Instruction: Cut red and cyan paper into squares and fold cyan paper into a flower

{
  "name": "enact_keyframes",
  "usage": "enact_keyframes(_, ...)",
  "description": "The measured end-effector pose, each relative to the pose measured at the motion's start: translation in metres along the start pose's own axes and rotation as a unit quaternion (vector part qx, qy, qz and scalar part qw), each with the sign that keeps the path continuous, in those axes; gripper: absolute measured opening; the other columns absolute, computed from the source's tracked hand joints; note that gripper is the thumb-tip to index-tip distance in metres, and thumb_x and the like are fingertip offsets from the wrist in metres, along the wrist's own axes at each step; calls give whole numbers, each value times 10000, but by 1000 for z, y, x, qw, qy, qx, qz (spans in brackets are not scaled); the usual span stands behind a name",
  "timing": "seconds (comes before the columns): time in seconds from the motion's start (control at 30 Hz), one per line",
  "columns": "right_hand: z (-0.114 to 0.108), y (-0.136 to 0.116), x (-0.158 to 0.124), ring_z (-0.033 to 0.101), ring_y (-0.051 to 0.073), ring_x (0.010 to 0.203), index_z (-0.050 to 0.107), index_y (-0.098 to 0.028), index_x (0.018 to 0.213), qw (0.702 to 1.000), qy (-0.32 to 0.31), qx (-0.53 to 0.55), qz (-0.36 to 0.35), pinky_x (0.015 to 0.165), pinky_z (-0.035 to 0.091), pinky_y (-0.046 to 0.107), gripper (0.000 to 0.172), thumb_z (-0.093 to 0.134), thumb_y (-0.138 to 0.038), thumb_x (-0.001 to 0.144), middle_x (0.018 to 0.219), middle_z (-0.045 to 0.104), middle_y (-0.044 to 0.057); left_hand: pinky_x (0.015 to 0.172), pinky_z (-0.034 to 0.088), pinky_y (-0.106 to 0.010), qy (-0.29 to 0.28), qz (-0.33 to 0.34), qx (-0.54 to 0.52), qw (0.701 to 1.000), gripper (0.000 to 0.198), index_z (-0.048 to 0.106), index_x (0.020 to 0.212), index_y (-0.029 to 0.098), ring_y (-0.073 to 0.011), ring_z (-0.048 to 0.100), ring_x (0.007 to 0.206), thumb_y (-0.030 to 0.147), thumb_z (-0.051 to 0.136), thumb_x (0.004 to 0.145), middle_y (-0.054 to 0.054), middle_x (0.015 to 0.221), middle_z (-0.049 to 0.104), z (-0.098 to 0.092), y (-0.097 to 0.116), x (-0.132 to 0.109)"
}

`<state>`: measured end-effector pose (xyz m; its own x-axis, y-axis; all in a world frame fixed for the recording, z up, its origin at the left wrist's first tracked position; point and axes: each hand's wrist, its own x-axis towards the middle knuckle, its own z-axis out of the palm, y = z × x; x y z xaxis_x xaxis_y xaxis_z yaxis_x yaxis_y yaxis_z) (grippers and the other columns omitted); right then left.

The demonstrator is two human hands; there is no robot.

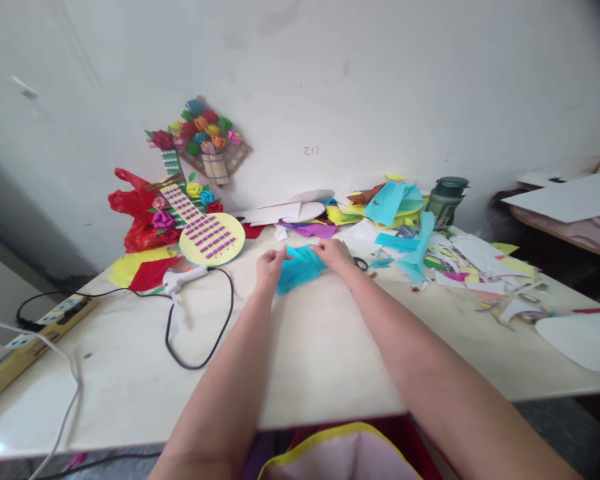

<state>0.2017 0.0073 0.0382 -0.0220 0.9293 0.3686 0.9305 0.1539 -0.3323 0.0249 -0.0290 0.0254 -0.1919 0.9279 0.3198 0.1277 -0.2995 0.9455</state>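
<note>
A piece of blue crepe paper (300, 268) spans the gap between my two hands over the middle of the table. My left hand (271, 268) pinches its left upper edge between thumb and fingers. At the right upper edge, my right hand (333, 255) grips the same sheet in a pinch. The lower part of the paper hangs towards me, creased, and seems to touch the tabletop. Just right of my right hand lie dark scissors (361, 263), their handle loops showing and the rest partly hidden.
A white glue gun (180, 280) with a looping black cord lies left, wired to a power strip (35, 347). Behind it leans a yellow paper guitar (213, 237) by paper flowers. Paper scraps (480, 263) and a green bottle (445, 200) occupy the right side.
</note>
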Motion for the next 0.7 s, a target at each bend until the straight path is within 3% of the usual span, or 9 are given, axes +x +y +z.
enact_keyframes(0.07,-1,-7,-2,606,196,833,683,-231,843,1000,-13,12,-5,661,376,266,349,451,-490,810,884,694,62,736,422,-302,112,-10,63,992,355,622,671,151,-193,583,748,490,533,728,-75,733,651,-8,-9,6)
enact_keyframes(0.17,1,-14,-3,601,190,870,665,-238,912,999,-30,30,-8,687,386,264,314,458,-454,813,932,685,48,747,426,-314,180,-28,133,974,349,641,893,160,-211,586,809,448,499,754,-76,844,649,-17,-16,11)
enact_keyframes(0.27,6,-21,-5,591,202,906,634,-234,989,999,-39,24,-15,725,397,285,361,468,-491,797,1010,654,55,789,423,-336,165,-75,204,962,411,581,1092,177,-237,582,897,390,528,745,-91,928,639,-19,-15,9)
enact_keyframes(0.37,12,-26,-10,572,210,937,617,-225,1008,998,-50,-3,-31,755,402,303,390,501,-515,773,1069,609,70,870,396,-348,111,-107,298,942,551,492,1214,162,-262,530,1057,313,600,695,-128,1085,601,-16,-10,5)
enact_keyframes(0.53,27,-27,-17,540,188,964,624,-229,950,996,-43,-54,-49,764,394,291,227,511,-373,815,1054,581,65,1061,152,-406,56,-103,425,898,595,454,1227,166,-267,309,1285,272,635,670,-152,1299,466,-11,-7,-2)
enact_keyframes(0.6,32,-25,-18,541,179,941,625,-232,935,996,-29,-54,-57,744,394,284,209,482,-349,837,1041,580,59,1072,85,-417,61,-108,386,914,576,470,1196,183,-269,246,1316,262,650,655,-148,1305,460,-11,-8,-3)
enact_keyframes(0.7,35,-23,-17,553,171,860,631,-230,903,998,-14,-45,-43,691,394,278,217,459,-350,846,1018,581,60,1071,-6,-415,89,-100,237,962,553,532,1087,179,-297,177,1336,180,706,562,-171,1285,467,-13,-12,-2)
